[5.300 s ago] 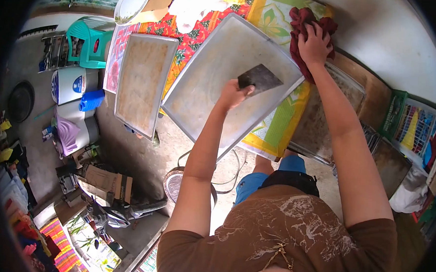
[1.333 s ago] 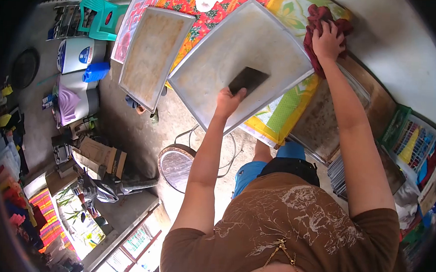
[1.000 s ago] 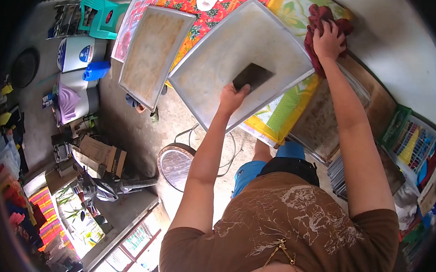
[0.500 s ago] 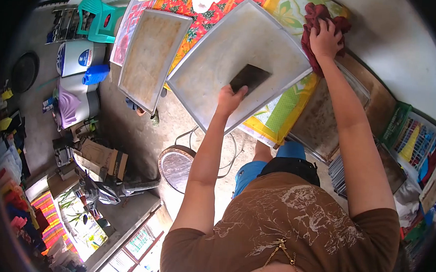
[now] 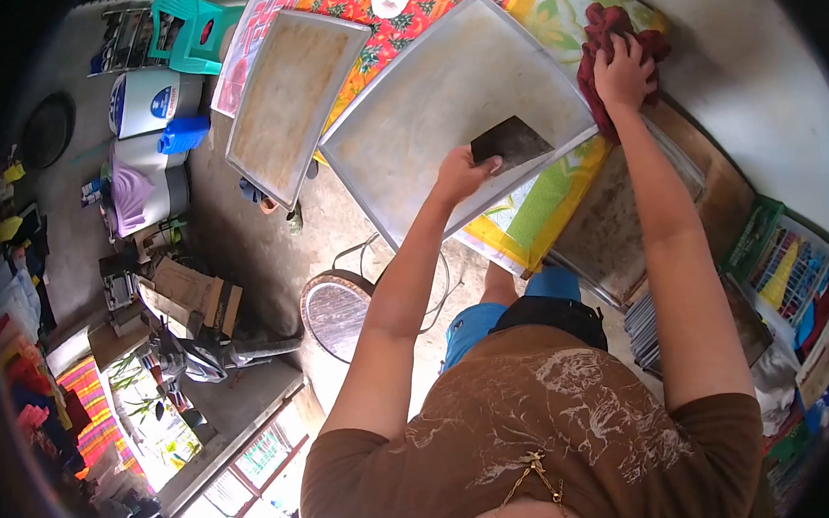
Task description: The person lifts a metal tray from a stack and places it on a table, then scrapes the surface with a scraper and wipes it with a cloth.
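A dark flat plate [image 5: 516, 141] lies over the metal tray [image 5: 413, 99], near end pinched in the left hand [image 5: 463, 174] — apparently freeing its far edge — while the right hand [image 5: 624, 78], clasp hidden from here, covers maroon cloth [image 5: 603, 22], perhaps bracing the tray.

Lg. tray [image 5: 412, 132]: metal, matt, blotchy. Hand-held plate [image 5: 514, 140]: smooth surf. Rag [image 5: 607, 27], table [image 5: 541, 214] R edge: matt cloth, wrinkled. 2nd tray [image 5: 293, 103], L edge: metal, matt, mottled.
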Tool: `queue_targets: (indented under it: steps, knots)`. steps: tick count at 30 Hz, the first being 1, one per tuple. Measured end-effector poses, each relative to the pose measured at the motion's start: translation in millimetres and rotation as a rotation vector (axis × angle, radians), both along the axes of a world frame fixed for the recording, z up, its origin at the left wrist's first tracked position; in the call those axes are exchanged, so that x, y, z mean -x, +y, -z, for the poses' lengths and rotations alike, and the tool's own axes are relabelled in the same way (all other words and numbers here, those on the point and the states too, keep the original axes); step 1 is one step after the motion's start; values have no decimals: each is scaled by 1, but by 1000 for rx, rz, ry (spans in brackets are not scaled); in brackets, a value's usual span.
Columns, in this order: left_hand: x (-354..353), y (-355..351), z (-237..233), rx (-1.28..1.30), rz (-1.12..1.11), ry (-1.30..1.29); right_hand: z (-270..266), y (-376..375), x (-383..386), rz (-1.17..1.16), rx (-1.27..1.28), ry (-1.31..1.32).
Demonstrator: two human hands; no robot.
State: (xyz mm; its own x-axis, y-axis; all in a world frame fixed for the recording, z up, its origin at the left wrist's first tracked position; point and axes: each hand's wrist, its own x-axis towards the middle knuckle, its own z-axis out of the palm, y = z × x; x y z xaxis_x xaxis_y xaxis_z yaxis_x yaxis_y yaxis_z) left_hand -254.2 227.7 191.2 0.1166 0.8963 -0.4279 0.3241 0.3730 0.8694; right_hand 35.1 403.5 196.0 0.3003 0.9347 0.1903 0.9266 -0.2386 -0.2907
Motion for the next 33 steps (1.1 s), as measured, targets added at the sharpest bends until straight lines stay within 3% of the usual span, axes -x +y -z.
queue_targets:
  steps: [1,4,6,10,14,15,19,22,23,26,30,33]
  knots:
    - [-8,1,-41,8,-52,10,0,2,0,1,-10,-5]
    - [26,-15,-44,-57,-260,-148,2,2,0,3,-4,-4]
    - [49,-35,-59,-94,-350,-117,1,2,-1,4,0,-13]
    - [94,-73,-43,-25,-326,29,3,3,-1,3,-14,-18]
    - [84,-90,-47,-11,-200,64,5,4,0,15,-19,-13]
    - [84,-90,-50,99,-256,22,6,5,0,13,-20,-19]
    - [84,-93,-41,59,-267,-54,7,5,0,15,-29,-25]
    - [81,-91,-36,-118,-365,-28,7,4,0,10,-40,-19]
    - [85,-92,-39,4,-388,-13,8,4,-1,9,-43,-17]
    - [90,-93,-39,114,-197,64,10,5,-2,0,-50,-20]
    - [85,-88,-48,-19,-365,-24,6,3,-1,14,-23,-18]
    - [87,-88,-44,52,-219,92,6,3,0,10,-32,-20]
